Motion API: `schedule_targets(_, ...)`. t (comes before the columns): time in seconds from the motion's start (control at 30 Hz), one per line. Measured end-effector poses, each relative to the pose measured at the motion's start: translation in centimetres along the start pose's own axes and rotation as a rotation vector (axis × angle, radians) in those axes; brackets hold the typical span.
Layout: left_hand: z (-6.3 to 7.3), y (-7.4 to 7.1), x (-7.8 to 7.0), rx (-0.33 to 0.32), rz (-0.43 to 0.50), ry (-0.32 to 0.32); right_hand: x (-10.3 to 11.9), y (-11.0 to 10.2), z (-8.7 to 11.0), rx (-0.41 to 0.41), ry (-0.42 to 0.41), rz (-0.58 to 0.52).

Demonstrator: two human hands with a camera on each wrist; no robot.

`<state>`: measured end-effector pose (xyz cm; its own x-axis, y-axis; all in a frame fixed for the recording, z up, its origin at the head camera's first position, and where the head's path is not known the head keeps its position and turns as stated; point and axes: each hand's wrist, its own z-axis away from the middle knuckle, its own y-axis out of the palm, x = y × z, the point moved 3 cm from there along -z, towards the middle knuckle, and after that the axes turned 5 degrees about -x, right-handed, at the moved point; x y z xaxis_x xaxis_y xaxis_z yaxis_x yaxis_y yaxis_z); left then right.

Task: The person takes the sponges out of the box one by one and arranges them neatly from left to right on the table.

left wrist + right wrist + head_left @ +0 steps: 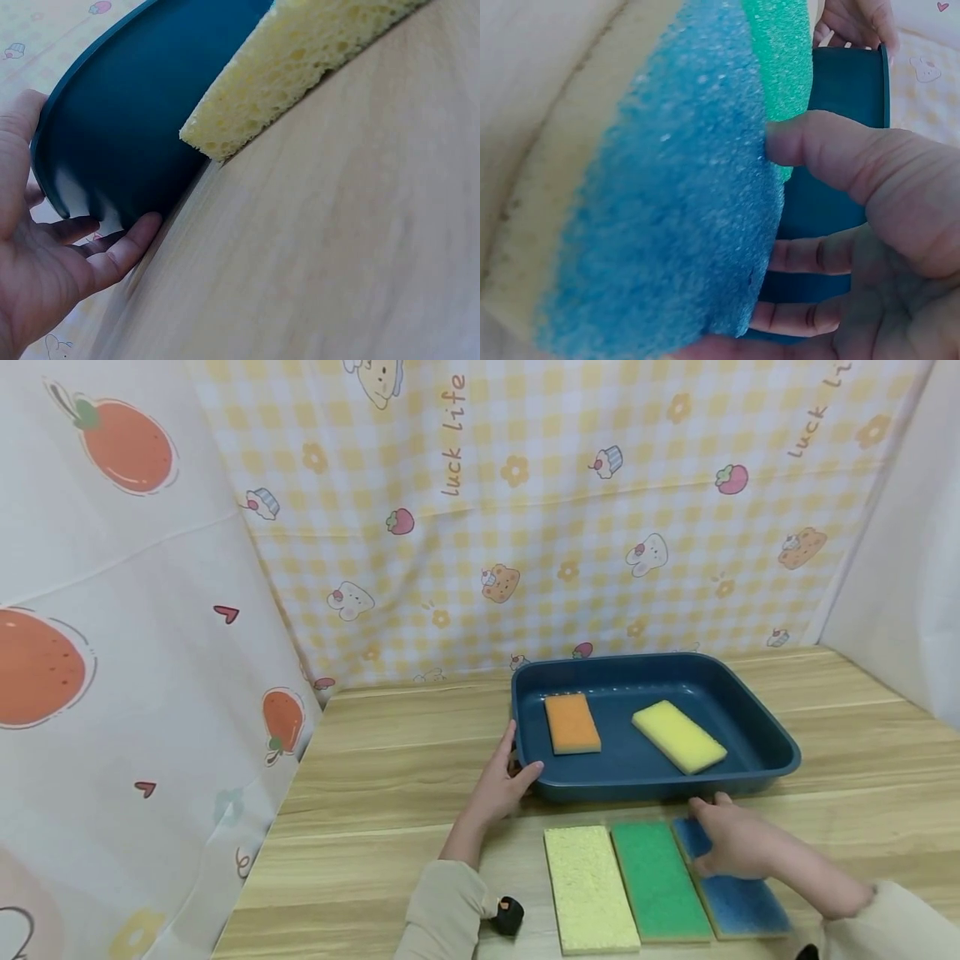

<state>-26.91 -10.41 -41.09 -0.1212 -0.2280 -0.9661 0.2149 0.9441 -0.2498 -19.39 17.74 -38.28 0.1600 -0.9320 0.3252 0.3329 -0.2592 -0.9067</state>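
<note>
A dark blue, deep rectangular tray stands on the table with an orange sponge and a yellow sponge lying inside. My left hand holds its front left corner, thumb at the rim and the other fingers against the outer wall. In front of the tray, a pale yellow sponge, a green sponge and a blue scouring sponge lie side by side. My right hand grips the blue one near its far end; in the right wrist view the thumb touches its edge.
The wood-patterned table extends left and right of the tray. Behind it hangs a yellow checked curtain, with a white printed curtain at the left. A small black object sits by the left sleeve.
</note>
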Motion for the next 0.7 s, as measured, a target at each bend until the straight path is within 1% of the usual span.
schedule_targets(0.17,0.0,-0.1,0.0,-0.002,0.003,-0.001,-0.3,0.0,0.1,-0.05,-0.051,0.0)
schedule_targets(0.33,0.0,-0.1,-0.1,0.0,0.011,0.0,-0.6,-0.2,0.2,-0.067,-0.076,0.006)
schedule_targets(0.53,0.1,-0.2,-0.1,-0.009,0.004,-0.014,-1.0,-0.3,0.1,-0.055,-0.106,0.012)
schedule_targets(0.63,0.1,-0.2,-0.1,-0.008,-0.004,-0.011,-1.2,-0.5,0.3,-0.035,-0.121,0.016)
schedule_targets(0.7,0.1,-0.2,-0.1,-0.003,-0.009,-0.01,-1.1,-1.0,0.6,-0.015,-0.132,0.024)
